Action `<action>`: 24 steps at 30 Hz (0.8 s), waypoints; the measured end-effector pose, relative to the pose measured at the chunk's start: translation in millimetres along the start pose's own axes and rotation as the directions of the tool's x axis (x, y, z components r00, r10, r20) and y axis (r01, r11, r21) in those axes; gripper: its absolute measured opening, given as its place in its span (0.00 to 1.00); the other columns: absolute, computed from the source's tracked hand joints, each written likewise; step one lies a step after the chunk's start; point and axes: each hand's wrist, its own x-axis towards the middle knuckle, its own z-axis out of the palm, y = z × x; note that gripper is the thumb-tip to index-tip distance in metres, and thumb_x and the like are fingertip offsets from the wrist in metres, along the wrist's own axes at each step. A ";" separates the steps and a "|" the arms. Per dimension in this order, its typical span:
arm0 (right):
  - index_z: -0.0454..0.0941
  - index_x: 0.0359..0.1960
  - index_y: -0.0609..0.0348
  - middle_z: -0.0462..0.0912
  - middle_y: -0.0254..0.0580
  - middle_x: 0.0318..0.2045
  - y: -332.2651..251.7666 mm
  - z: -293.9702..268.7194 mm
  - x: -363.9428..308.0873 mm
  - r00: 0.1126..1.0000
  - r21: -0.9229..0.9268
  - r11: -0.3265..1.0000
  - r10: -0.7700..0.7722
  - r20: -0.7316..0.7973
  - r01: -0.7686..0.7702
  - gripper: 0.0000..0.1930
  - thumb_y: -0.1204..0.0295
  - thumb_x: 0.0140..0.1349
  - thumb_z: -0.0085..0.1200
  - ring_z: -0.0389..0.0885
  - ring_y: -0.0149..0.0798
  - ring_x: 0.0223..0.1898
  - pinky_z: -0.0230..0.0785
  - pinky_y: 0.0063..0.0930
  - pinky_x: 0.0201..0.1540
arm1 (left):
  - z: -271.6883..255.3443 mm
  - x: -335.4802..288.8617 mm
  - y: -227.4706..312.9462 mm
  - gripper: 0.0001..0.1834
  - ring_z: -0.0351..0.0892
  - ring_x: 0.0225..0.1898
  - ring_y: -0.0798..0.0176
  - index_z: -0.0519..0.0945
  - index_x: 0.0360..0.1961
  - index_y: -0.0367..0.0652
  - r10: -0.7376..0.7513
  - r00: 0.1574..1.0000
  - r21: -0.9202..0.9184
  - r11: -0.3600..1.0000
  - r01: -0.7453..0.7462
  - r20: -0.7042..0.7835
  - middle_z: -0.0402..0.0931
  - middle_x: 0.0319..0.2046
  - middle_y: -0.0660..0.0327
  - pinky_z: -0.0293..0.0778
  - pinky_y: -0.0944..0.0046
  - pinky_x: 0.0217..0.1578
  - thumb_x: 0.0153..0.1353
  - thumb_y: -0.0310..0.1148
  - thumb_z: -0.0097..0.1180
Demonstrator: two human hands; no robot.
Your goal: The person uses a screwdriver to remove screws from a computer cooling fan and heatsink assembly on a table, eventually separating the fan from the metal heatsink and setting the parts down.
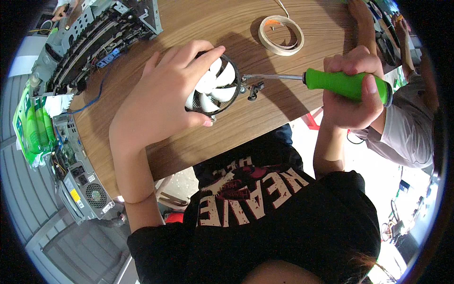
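A round cooling fan with white blades and a black ring frame (pixel 221 88) is held above the wooden table by my left hand (pixel 165 92), its fingers wrapped over the top and the thumb along the lower edge. My right hand (pixel 354 90) is closed around the green handle of a screwdriver (pixel 340 85). The metal shaft points left, and its tip meets the fan's right rim by a small mounting post. Just below the tip is a small black clip-like part (pixel 256 90). Whether the tip sits in a screw is too small to tell.
A roll of tape (pixel 281 35) lies on the wooden table (pixel 198 21) beyond the screwdriver. At the far left stands a partly dismantled metal machine (pixel 99 47). A computer power supply (pixel 87 191) and green packaging (pixel 35 123) are beyond the left edge. Another person's arm (pixel 363 21) rests at the right.
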 end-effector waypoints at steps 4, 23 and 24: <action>0.69 0.26 0.64 0.68 0.42 0.22 -7.1 10.4 9.6 0.992 -0.107 0.994 0.035 0.117 -0.023 0.16 0.60 0.54 0.47 0.66 0.34 0.24 0.58 0.27 0.28 | 0.3 -0.7 -1.2 0.50 0.66 0.57 0.48 0.67 0.62 0.41 0.001 1.000 -0.019 1.000 -0.002 -0.011 0.66 0.57 0.54 0.61 0.54 0.58 0.28 0.34 0.70; 0.69 0.28 0.63 0.64 0.39 0.24 -12.9 26.3 46.3 0.756 -0.163 0.965 -0.053 0.652 0.207 0.13 0.63 0.56 0.43 0.62 0.33 0.23 0.57 0.27 0.29 | 3.6 -5.0 -5.4 0.49 0.64 0.60 0.47 0.68 0.62 0.42 0.050 0.997 0.015 0.999 -0.049 -0.055 0.64 0.60 0.54 0.60 0.54 0.60 0.32 0.38 0.70; 0.69 0.34 0.61 0.68 0.39 0.25 -15.9 38.9 44.2 0.819 -0.106 0.994 0.085 0.568 -0.029 0.12 0.65 0.54 0.51 0.68 0.32 0.24 0.64 0.25 0.30 | 3.8 -7.1 -6.9 0.49 0.64 0.60 0.47 0.68 0.62 0.43 0.039 0.998 0.033 0.999 -0.037 -0.055 0.64 0.60 0.54 0.60 0.54 0.61 0.32 0.39 0.70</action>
